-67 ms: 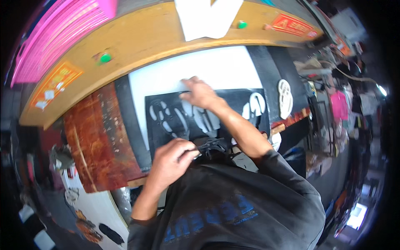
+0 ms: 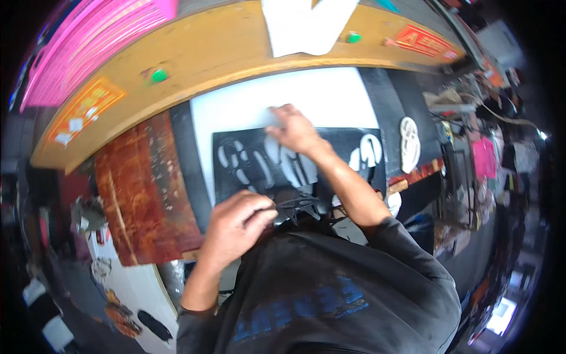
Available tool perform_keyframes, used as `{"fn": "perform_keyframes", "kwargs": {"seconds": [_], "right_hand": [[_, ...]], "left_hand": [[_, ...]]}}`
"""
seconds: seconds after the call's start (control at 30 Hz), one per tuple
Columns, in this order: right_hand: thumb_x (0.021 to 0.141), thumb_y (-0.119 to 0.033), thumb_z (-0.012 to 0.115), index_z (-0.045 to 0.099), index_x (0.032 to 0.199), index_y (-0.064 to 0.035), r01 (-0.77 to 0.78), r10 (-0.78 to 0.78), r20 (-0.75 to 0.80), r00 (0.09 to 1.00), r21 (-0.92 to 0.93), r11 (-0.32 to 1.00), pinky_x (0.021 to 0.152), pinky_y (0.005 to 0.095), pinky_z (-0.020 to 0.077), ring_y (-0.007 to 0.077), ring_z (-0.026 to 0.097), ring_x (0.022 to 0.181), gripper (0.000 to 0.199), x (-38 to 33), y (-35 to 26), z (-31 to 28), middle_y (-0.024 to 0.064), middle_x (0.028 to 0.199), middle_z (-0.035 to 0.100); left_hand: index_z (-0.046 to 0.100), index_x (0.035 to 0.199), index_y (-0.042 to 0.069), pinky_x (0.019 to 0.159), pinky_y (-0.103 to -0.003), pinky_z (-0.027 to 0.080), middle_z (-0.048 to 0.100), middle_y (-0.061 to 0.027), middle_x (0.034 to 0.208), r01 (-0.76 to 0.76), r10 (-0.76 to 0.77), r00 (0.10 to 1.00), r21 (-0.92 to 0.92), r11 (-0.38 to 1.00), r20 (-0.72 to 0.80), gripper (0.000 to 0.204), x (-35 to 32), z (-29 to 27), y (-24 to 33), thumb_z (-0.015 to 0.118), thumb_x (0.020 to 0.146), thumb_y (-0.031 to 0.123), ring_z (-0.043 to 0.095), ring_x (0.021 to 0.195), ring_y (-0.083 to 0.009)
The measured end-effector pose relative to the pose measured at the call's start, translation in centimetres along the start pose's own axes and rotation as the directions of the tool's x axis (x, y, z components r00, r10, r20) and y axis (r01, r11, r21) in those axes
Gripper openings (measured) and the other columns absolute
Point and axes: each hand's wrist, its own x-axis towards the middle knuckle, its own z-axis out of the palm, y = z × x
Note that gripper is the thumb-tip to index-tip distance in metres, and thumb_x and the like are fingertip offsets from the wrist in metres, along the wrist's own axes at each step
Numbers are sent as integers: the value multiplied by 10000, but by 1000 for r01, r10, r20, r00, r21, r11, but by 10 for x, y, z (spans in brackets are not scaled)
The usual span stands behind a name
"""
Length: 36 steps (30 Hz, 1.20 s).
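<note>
A black sheet (image 2: 348,133) with curved cut-outs lies over a white sheet (image 2: 224,106), which shows through the openings. My right hand (image 2: 295,130) reaches across the black sheet's far edge, its fingers stretched out and somewhat blurred over the white sheet. Close to my body, my left hand (image 2: 239,221) is closed in a pinch at the near left of the black sheet. Thin black strips (image 2: 299,205) stick out from its fingertips; they look like cut pieces, and their held ends are hidden.
Beyond the sheets runs a yellow wooden beam (image 2: 206,74) with green buttons (image 2: 159,75). A white sole-shaped piece (image 2: 410,144) lies on the right, a worn reddish board (image 2: 147,194) on the left. A pink crate (image 2: 100,47) stands at the far left.
The whole view has shifted slightly, moving the bench a little to the right. My left hand has drawn back slightly to the left; my right hand stays over the sheet's far edge.
</note>
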Motion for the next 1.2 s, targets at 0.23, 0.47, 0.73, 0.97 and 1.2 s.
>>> {"fn": "perform_keyframes", "kwargs": {"seconds": [0.23, 0.47, 0.73, 0.97, 1.2], "right_hand": [[1029, -255, 754, 776, 1272, -18, -47, 25, 69, 997, 335, 941, 988, 385, 572, 265, 715, 1130, 340, -33, 31, -13, 157, 1228, 734], [1029, -210, 746, 795, 1216, -13, -320, 301, 117, 946, 476, 819, 916, 317, 562, 146, 706, 993, 276, -66, 65, -1, 75, 1073, 790], [1039, -188, 733, 800, 1167, -7, -306, 345, 33, 938, 545, 781, 835, 292, 558, 99, 666, 873, 232, -67, 82, 18, 25, 949, 773], [1016, -215, 745, 811, 1123, -32, -264, 315, -49, 948, 436, 860, 892, 321, 565, 165, 718, 926, 222, -68, 77, 21, 98, 1031, 790], [996, -245, 759, 817, 1116, -52, -261, 318, -103, 942, 369, 892, 900, 342, 573, 202, 750, 946, 235, -68, 76, 24, 120, 1022, 797]], "left_hand": [[775, 1223, -50, 604, -212, 490, 759, -85, 1007, 194, -166, 919, 43, 980, -358, 229, -3, -153, 45, 740, 1016, 42, 610, 657, -60], [786, 1238, 12, 588, -204, 429, 745, 11, 955, 411, -263, 799, 171, 895, -541, 253, -28, -254, 53, 737, 1066, 191, 525, 658, -37], [797, 1089, 54, 554, -224, 389, 698, 52, 842, 689, -605, 725, 366, 626, -331, 208, -35, -360, 32, 708, 1070, 242, 505, 620, -30], [834, 983, 56, 900, -471, 591, 781, -246, 979, 567, -646, 615, 823, -36, -452, 282, -19, -384, -73, 798, 877, 315, 765, 1020, -416], [793, 967, 20, 745, -395, 557, 741, -160, 867, 794, -549, 604, 492, 357, -577, 278, -49, -389, -80, 758, 977, 296, 726, 828, -306]]}}
